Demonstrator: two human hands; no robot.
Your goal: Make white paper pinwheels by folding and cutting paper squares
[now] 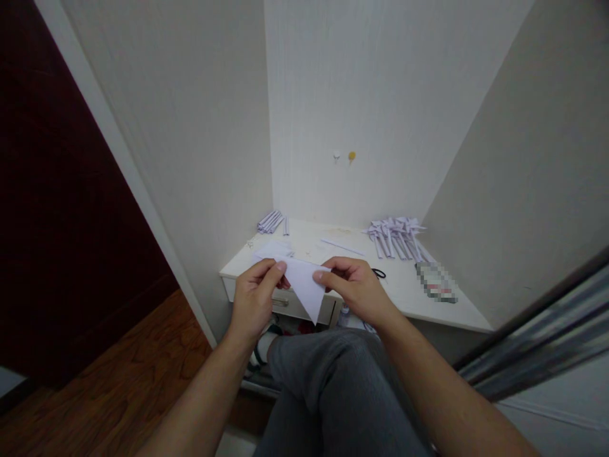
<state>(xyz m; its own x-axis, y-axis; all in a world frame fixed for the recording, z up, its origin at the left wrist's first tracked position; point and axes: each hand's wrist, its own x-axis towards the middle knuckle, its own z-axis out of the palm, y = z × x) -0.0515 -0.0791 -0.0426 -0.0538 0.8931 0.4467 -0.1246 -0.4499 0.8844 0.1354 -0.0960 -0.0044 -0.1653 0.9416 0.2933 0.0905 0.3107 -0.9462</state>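
A white sheet of paper folded to a triangle point(307, 287) hangs point down in front of the desk edge, above my knee. Its upper left corner is pinched between the thumb and fingers of my left hand point(257, 291). My right hand point(358, 285) grips the upper right corner the same way, thumb on the near face. Behind my left hand, more white paper point(278, 249) lies on the desk. The black handle of what looks like scissors point(379, 273) shows just beyond my right hand; the rest is hidden.
On the white desk point(457, 312), rolled paper tubes point(270, 222) lie at the back left. Folded paper pieces with stems point(394, 236) are heaped at the back right. A thin paper strip point(342, 246) lies mid-desk, and a blurred-out object point(435, 282) sits at right. Walls enclose the desk.
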